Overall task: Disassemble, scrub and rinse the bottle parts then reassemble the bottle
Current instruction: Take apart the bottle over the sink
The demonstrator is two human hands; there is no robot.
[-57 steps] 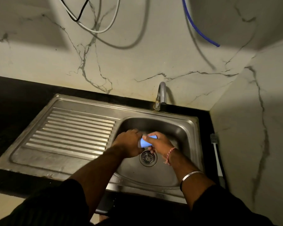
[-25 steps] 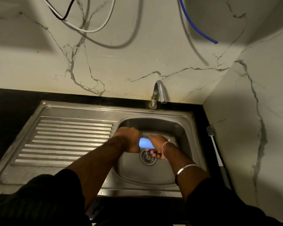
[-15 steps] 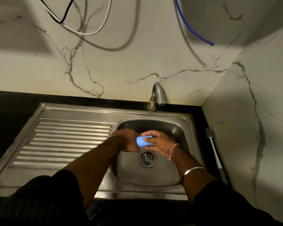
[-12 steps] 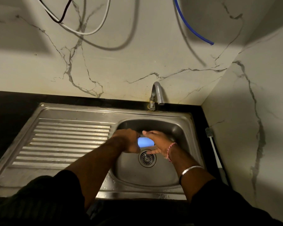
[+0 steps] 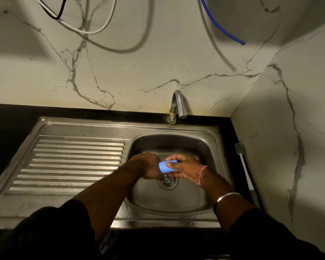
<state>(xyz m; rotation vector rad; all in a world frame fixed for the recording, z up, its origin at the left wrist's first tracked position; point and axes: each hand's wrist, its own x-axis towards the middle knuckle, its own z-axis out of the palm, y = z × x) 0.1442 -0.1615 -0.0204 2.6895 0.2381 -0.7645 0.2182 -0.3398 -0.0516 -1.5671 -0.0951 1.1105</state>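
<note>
While the ribbed draining board lay bare at the left of the steel sink, the person worked over the basin to its right. The left hand was curled round one end of a light blue bottle part, fingers wrapped and hiding whatever lay beneath them. The blue piece sat between the two hands, held above the drain strainer and clear of the basin floor. Whether it was the body or a sleeve of the bottle I could not tell in that dim light. The right hand met it from the other side, thumb laid across the top and fingers cupped underneath, gripping its near end.

It looked to me like the twisting-apart or hand-scrubbing stage, early in the job, since no loose parts showed anywhere. To do it well, I judged the left hand should hold firm while the right turned, both kept low over the basin so a slipped piece would drop only a little way. No stream showed at the tap behind, so rinsing would need it opened. Farther right, a white-handled brush lay on the dark counter against the marble wall, within reach for scrubbing the inside.
</note>
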